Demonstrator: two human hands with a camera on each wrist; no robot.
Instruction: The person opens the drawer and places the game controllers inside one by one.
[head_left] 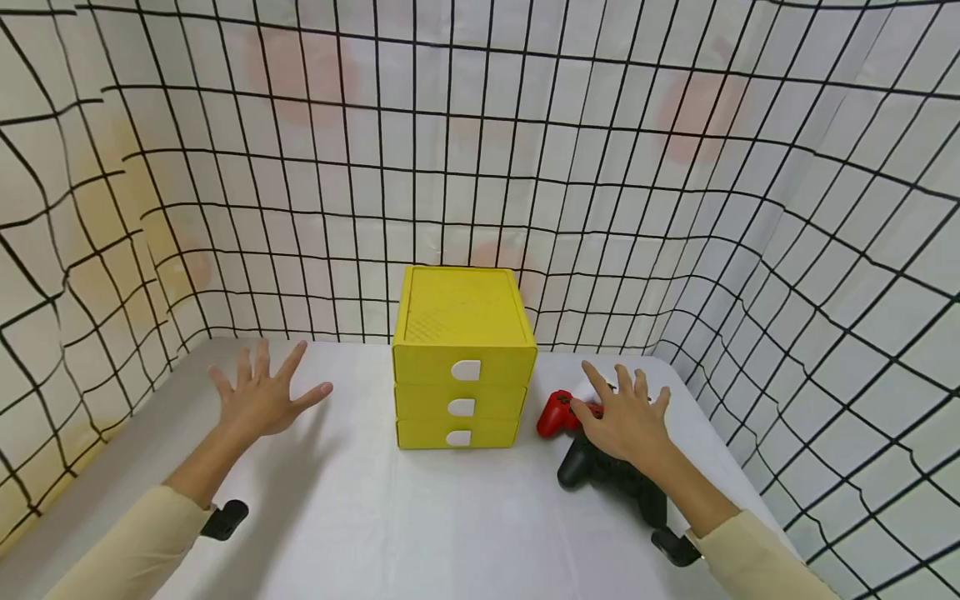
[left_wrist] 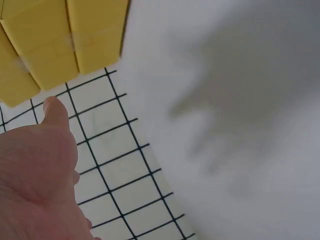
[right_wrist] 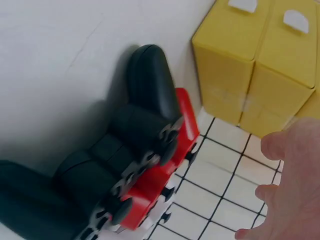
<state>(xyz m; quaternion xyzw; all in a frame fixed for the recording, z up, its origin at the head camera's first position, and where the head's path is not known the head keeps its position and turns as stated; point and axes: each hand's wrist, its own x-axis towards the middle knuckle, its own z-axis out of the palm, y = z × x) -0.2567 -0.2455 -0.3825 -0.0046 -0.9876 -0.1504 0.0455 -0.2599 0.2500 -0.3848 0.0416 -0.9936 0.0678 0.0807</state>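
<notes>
My left hand (head_left: 261,402) is held over the white table at the left, fingers spread and holding nothing. A yellow three-drawer box (head_left: 465,308) with white tabs stands upright at the middle back, right of that hand. On its other side my right hand (head_left: 628,423) hovers with spread fingers over a group of game controllers. The black controller (right_wrist: 152,80) lies nearest me, partly covered by the hand in the head view. A red controller (head_left: 556,414) lies behind it, and a white controller (right_wrist: 161,209) shows behind the red one.
A black grid net (head_left: 465,179) over white sheeting rises behind the white table (head_left: 450,525) and along both sides. Small black devices sit at the left wrist (head_left: 225,520) and the right wrist (head_left: 675,547).
</notes>
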